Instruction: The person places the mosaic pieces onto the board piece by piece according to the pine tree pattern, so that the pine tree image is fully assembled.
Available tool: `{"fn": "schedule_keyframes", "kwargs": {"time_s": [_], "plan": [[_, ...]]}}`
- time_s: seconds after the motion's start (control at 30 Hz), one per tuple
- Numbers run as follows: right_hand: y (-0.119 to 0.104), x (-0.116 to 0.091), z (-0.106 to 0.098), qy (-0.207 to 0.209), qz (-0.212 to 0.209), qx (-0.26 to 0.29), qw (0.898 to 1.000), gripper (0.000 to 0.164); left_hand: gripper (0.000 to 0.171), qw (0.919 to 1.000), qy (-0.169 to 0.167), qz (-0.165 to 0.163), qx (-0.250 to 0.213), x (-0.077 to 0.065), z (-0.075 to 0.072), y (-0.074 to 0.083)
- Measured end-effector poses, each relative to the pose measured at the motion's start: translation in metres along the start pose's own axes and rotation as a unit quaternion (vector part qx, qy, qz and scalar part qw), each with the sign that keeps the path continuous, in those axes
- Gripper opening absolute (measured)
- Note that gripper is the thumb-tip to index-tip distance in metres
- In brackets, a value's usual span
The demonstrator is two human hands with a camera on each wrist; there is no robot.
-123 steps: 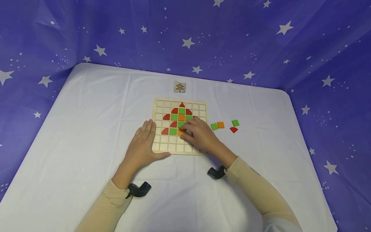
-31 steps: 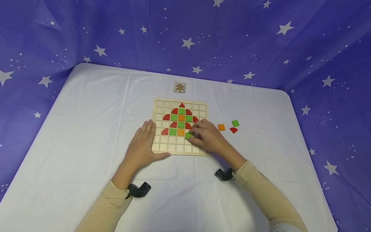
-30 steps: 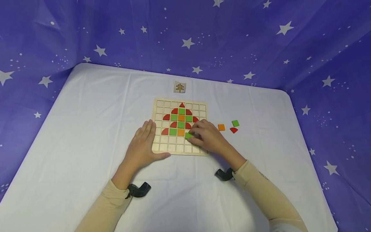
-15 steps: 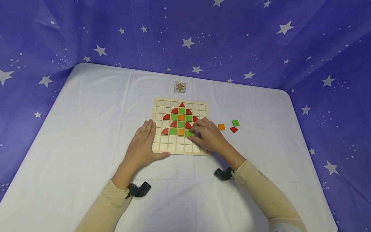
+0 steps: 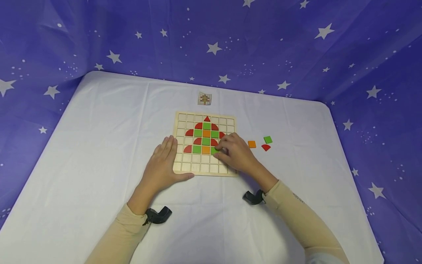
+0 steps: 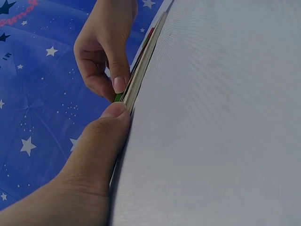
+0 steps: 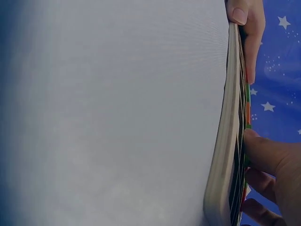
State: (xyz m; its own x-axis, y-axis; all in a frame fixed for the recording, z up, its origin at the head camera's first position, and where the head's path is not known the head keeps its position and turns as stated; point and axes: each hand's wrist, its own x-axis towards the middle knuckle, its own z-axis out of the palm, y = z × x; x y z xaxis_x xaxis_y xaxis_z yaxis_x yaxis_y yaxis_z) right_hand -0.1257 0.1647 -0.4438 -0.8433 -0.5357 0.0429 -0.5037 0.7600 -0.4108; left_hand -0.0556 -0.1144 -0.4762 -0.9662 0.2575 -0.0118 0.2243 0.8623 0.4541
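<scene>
A wooden grid board [image 5: 186, 168] lies on the white table, with red, green and orange tiles set in its cells in a tree shape. My left hand [image 5: 160, 165] rests along the board's left edge, fingers straight, with the thumb at the near edge. With thumb and fingers, my right hand [image 5: 235, 153] pinches a green square tile [image 5: 213, 150] at the cell right of an orange tile [image 5: 206, 150]. In the left wrist view, that green tile [image 6: 118, 97] shows at the right hand's fingertips, low over the board. The right hand covers some cells on the board's right side.
Right of the board lie a loose orange square tile [image 5: 252, 144], a green square tile [image 5: 268, 139] and a red quarter-round tile [image 5: 265, 147]. Beyond the board lies a small pattern card [image 5: 204, 98] with a tree picture. A purple star-printed cloth [image 5: 184, 44] surrounds the table.
The right hand has gone from the orange tile on the board to a green tile, formerly loose at the right. That tile has since slid slightly away into line with its row. The left hand stays put.
</scene>
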Motion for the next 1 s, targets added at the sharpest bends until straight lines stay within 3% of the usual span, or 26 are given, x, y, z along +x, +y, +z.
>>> {"fn": "schedule_keyframes", "kwargs": {"time_s": [0.3,0.8,1.0], "plan": [[0.003,0.002,-0.001,-0.01,0.014,0.028,0.999,0.023,0.132,1.0,-0.002,-0.004,-0.003,0.001,0.0,0.0],[0.006,-0.003,-0.002,-0.019,0.011,-0.002,1.0,0.035,0.132,1.0,-0.005,-0.005,0.004,0.001,0.001,-0.001],[0.017,-0.012,-0.01,-0.006,0.005,-0.002,1.0,0.037,0.133,1.0,-0.005,-0.004,0.002,0.001,0.001,0.0]]}}
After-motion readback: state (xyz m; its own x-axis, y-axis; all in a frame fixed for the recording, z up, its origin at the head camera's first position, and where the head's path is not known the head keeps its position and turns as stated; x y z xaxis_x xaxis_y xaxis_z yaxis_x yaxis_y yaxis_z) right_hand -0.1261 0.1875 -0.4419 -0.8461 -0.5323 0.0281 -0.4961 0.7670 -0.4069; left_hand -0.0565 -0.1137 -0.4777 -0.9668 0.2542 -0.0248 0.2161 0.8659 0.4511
